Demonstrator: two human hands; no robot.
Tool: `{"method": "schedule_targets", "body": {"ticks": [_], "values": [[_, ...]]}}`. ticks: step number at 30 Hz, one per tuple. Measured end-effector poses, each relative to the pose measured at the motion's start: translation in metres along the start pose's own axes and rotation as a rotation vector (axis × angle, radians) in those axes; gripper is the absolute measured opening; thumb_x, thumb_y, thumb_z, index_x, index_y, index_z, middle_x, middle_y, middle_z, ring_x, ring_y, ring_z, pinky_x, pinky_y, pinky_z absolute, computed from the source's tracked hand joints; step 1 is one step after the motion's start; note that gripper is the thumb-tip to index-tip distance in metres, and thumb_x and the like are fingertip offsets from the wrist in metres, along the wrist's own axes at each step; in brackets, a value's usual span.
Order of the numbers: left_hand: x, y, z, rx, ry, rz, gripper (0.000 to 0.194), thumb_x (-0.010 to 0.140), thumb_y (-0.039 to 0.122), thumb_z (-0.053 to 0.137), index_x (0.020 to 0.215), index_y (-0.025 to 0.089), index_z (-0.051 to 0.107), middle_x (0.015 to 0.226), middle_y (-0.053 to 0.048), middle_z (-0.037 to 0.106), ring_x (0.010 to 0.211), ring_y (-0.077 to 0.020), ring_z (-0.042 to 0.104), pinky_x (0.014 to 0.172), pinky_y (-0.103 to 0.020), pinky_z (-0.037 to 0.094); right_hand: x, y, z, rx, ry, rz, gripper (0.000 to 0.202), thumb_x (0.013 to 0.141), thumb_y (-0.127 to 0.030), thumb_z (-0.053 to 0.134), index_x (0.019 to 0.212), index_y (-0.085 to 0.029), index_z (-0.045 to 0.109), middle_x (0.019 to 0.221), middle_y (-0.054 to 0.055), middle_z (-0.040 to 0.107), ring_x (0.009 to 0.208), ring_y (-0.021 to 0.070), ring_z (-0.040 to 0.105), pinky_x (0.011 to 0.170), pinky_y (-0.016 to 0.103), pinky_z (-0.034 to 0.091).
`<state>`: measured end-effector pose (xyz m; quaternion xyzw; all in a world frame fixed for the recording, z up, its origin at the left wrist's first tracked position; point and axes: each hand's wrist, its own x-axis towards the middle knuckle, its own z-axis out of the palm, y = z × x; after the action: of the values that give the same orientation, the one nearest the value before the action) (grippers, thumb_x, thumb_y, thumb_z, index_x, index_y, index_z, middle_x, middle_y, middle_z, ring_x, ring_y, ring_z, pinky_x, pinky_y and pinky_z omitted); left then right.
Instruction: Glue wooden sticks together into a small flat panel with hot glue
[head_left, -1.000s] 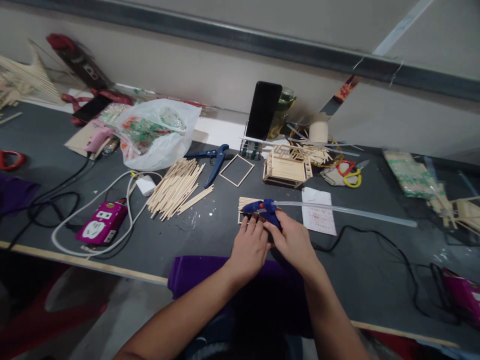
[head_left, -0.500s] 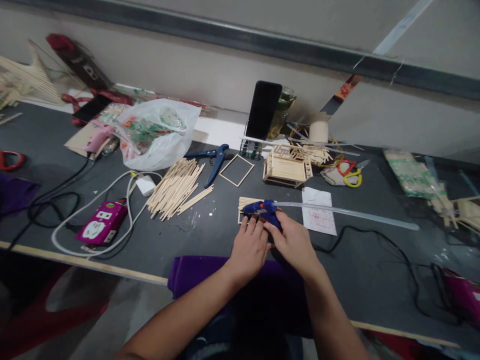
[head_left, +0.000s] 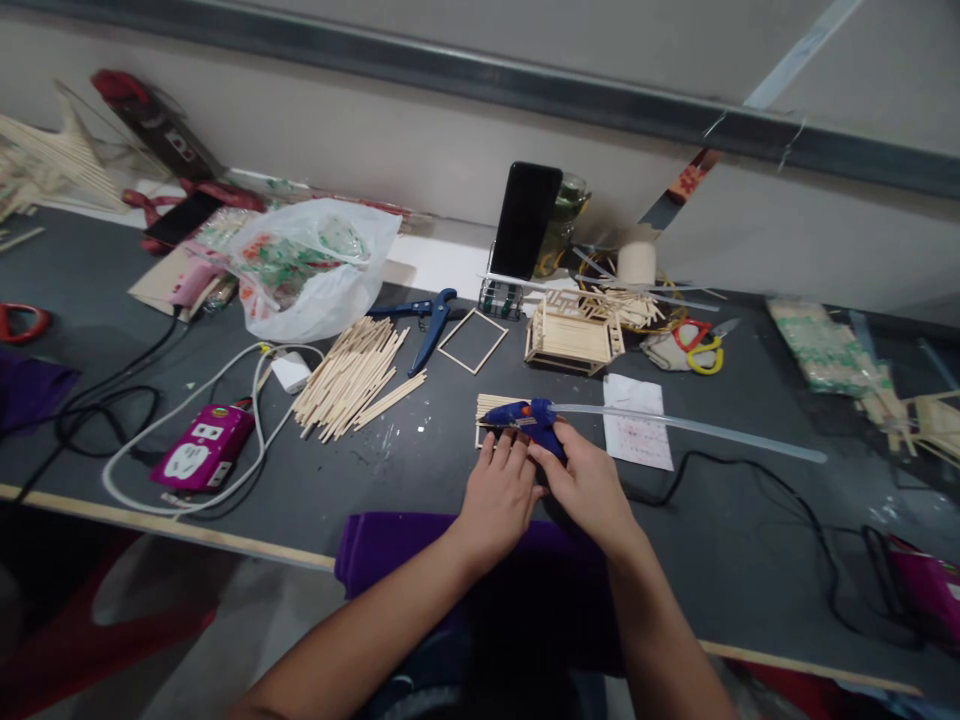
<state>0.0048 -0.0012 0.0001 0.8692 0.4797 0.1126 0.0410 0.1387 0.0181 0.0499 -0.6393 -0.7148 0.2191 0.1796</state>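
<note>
My right hand (head_left: 583, 478) is closed round the handle of a blue glue gun (head_left: 534, 420), which points left and has a long clear glue stick in its back. Under the nozzle lies a small frame of wooden sticks (head_left: 491, 402), partly hidden by the gun and my fingers. My left hand (head_left: 501, 490) rests at the near edge of that frame, its fingers close together; whether they pinch a stick is hidden. Beyond it an open square stick frame (head_left: 474, 341) lies flat, and a box-like stick model (head_left: 574, 337) stands to its right.
Left of the hands are loose sticks (head_left: 351, 380), a blue cutter (head_left: 433, 330), a plastic bag (head_left: 315, 265) and a magenta power strip (head_left: 204, 450). A phone (head_left: 526, 220) stands behind. Rightward lie written paper (head_left: 639, 420), scissors (head_left: 703, 350) and a black cable (head_left: 765, 470).
The back end of the glue stick has shifted slightly left toward the gun. Both hands have stayed in nearly the same place.
</note>
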Motion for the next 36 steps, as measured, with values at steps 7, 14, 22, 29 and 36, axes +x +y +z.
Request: {"method": "schedule_targets", "body": {"ticks": [7, 14, 22, 29, 36], "values": [[0.000, 0.000, -0.001, -0.014, -0.014, -0.004, 0.051, 0.093, 0.039, 0.047, 0.132, 0.008, 0.050, 0.138, -0.017, 0.051, 0.134, -0.0317, 0.040, 0.112, -0.048, 0.030, 0.001, 0.001, 0.001, 0.021, 0.003, -0.004, 0.038, 0.090, -0.035, 0.043, 0.119, -0.016, 0.060, 0.083, 0.008, 0.071, 0.060, 0.0183, 0.061, 0.059, 0.027, 0.044], [0.000, 0.000, -0.003, -0.016, -0.039, -0.013, 0.055, 0.093, 0.042, 0.046, 0.136, 0.008, 0.047, 0.143, -0.017, 0.047, 0.137, -0.0315, 0.036, 0.112, -0.049, 0.029, 0.002, 0.007, 0.004, 0.161, 0.000, 0.083, 0.036, 0.088, -0.037, 0.048, 0.115, -0.017, 0.062, 0.086, 0.007, 0.072, 0.068, 0.0197, 0.063, 0.064, 0.029, 0.047], [0.001, -0.001, 0.001, 0.018, -0.068, -0.009, 0.057, 0.094, 0.046, 0.041, 0.137, 0.009, 0.046, 0.150, -0.014, 0.039, 0.141, -0.0313, 0.030, 0.111, -0.050, 0.031, -0.004, 0.026, -0.008, 0.576, 0.117, 0.201, 0.045, 0.081, -0.045, 0.061, 0.114, -0.015, 0.061, 0.090, 0.008, 0.072, 0.059, 0.0150, 0.057, 0.055, 0.027, 0.047], [0.001, -0.002, 0.000, 0.010, -0.065, -0.018, 0.054, 0.095, 0.045, 0.040, 0.135, 0.010, 0.048, 0.151, -0.014, 0.037, 0.141, -0.0307, 0.031, 0.111, -0.050, 0.031, -0.019, 0.051, -0.024, 0.849, 0.348, 0.343, 0.033, 0.075, -0.045, 0.069, 0.090, -0.016, 0.062, 0.076, 0.003, 0.066, 0.048, 0.0078, 0.046, 0.042, 0.021, 0.039], [0.002, -0.002, -0.001, 0.017, -0.055, -0.025, 0.053, 0.095, 0.044, 0.039, 0.135, 0.012, 0.049, 0.151, -0.013, 0.037, 0.141, -0.0296, 0.031, 0.113, -0.050, 0.030, -0.033, 0.087, -0.033, 0.619, 0.526, 0.483, 0.043, 0.072, -0.056, 0.066, 0.084, -0.016, 0.062, 0.059, 0.000, 0.058, 0.048, 0.0123, 0.050, 0.043, 0.024, 0.042]]}}
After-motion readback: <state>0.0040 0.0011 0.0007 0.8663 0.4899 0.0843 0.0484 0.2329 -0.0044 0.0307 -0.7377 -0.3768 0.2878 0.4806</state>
